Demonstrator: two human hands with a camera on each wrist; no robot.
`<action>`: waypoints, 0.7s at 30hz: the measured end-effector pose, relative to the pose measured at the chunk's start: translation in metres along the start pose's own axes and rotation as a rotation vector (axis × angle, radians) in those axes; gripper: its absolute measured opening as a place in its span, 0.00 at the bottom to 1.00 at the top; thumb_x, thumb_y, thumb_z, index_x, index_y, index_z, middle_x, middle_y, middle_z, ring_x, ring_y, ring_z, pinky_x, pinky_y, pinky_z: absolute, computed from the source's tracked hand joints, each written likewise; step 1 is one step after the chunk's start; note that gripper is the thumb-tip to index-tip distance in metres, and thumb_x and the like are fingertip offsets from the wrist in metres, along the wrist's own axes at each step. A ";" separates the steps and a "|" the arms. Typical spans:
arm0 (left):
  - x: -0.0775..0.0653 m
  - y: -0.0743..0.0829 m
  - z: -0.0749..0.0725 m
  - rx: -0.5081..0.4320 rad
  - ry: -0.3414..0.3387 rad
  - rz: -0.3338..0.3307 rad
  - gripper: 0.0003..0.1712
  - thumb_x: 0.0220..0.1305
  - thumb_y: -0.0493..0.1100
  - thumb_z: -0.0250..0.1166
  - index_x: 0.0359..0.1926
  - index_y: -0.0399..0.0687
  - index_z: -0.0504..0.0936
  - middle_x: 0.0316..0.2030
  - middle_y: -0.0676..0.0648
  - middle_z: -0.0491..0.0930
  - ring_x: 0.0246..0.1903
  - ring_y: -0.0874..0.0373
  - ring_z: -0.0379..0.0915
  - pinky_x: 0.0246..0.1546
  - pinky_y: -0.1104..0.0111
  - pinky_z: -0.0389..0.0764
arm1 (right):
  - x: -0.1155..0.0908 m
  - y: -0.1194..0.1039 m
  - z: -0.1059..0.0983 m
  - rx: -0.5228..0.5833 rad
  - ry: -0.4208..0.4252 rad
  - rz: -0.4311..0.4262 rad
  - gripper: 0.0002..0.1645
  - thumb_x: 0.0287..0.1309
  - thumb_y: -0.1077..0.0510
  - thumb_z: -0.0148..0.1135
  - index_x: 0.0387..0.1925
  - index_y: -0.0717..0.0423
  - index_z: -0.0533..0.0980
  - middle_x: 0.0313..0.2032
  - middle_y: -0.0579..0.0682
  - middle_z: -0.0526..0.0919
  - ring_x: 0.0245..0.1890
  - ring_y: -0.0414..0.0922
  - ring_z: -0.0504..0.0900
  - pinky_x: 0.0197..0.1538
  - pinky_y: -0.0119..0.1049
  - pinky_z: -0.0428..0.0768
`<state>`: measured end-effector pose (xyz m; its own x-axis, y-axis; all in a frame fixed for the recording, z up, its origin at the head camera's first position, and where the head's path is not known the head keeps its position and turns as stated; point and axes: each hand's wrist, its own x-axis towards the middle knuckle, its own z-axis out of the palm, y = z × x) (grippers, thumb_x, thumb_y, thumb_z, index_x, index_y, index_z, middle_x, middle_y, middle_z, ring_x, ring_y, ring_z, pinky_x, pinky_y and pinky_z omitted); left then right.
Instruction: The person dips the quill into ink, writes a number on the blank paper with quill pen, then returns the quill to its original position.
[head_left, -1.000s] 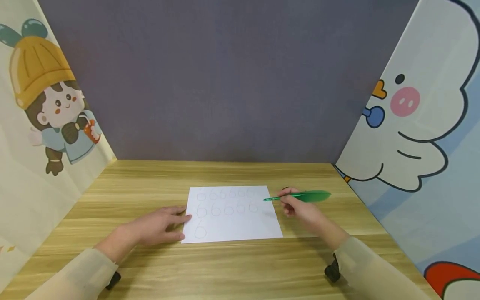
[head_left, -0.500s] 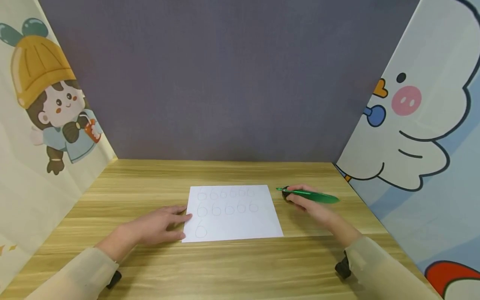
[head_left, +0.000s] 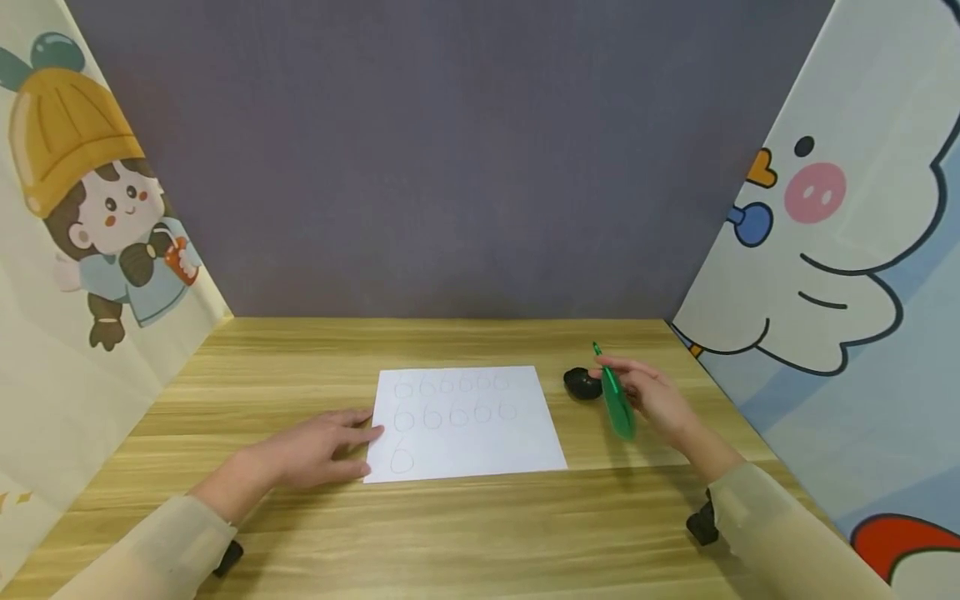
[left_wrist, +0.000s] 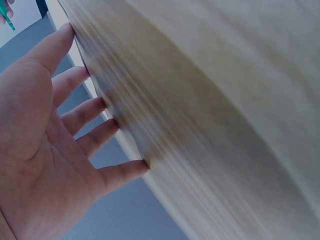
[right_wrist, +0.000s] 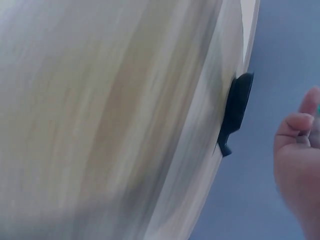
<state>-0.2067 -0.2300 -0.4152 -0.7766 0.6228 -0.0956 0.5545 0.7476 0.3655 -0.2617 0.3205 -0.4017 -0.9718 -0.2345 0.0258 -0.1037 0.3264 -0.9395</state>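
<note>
A white sheet of paper (head_left: 480,450) with rows of faint drawn figures like 6s lies on the wooden table. My left hand (head_left: 326,450) rests at its left edge, fingers spread and fingertips on the paper; the left wrist view shows the same spread hand (left_wrist: 65,125). To the right of the sheet, my right hand (head_left: 656,400) pinches a green feather-shaped pen (head_left: 618,408), its thin end pointing away and its broad end toward me. A small rounded black object (head_left: 582,383) sits on the table beside that hand; its kind is unclear. In the right wrist view my right hand (right_wrist: 302,160) is partly cut off.
The wooden table (head_left: 450,542) meets a dark grey panel (head_left: 450,167) at the back. Printed cartoon walls flank it, with a capped child (head_left: 127,208) on the left and a white bird (head_left: 840,242) on the right. A black wrist device (head_left: 703,525) is on the right forearm.
My right hand has moved right, off the paper's edge, and turned the feather pen from lying sideways to pointing away. The black object has come into full view. The left hand stays put.
</note>
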 end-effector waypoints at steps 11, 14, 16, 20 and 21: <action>0.000 0.001 0.000 0.007 0.015 -0.010 0.40 0.79 0.64 0.64 0.81 0.49 0.74 0.83 0.31 0.63 0.80 0.26 0.60 0.77 0.31 0.67 | 0.001 0.017 -0.026 -0.047 -0.029 -0.020 0.29 0.85 0.48 0.57 0.78 0.53 0.70 0.60 0.30 0.88 0.63 0.29 0.83 0.57 0.27 0.83; 0.000 0.001 0.000 0.001 0.012 -0.019 0.40 0.79 0.64 0.65 0.81 0.49 0.73 0.83 0.32 0.62 0.80 0.27 0.60 0.77 0.31 0.67 | 0.002 0.019 -0.032 -0.086 -0.033 0.015 0.26 0.85 0.50 0.59 0.74 0.53 0.70 0.65 0.40 0.88 0.61 0.33 0.85 0.53 0.32 0.84; 0.000 0.000 0.000 -0.006 0.007 -0.029 0.40 0.79 0.64 0.65 0.81 0.50 0.73 0.84 0.33 0.62 0.81 0.27 0.59 0.78 0.32 0.66 | 0.002 0.020 -0.035 -0.108 -0.034 0.044 0.22 0.85 0.51 0.59 0.69 0.56 0.69 0.67 0.50 0.87 0.59 0.33 0.86 0.52 0.33 0.83; 0.000 -0.001 0.001 0.003 0.012 -0.023 0.40 0.79 0.64 0.64 0.81 0.49 0.73 0.83 0.32 0.62 0.81 0.26 0.59 0.77 0.31 0.66 | 0.004 0.021 -0.039 -0.133 -0.051 0.083 0.19 0.85 0.54 0.58 0.63 0.62 0.67 0.70 0.63 0.83 0.54 0.33 0.86 0.49 0.35 0.83; 0.001 -0.001 0.001 0.003 0.014 -0.023 0.40 0.79 0.64 0.64 0.81 0.49 0.73 0.83 0.32 0.62 0.81 0.26 0.59 0.78 0.31 0.66 | 0.005 0.022 -0.040 -0.139 -0.054 0.090 0.19 0.85 0.54 0.58 0.62 0.64 0.67 0.70 0.64 0.83 0.52 0.33 0.86 0.48 0.36 0.83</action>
<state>-0.2073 -0.2299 -0.4165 -0.7934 0.6019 -0.0911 0.5372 0.7626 0.3603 -0.2771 0.3627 -0.4083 -0.9660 -0.2466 -0.0781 -0.0490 0.4708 -0.8809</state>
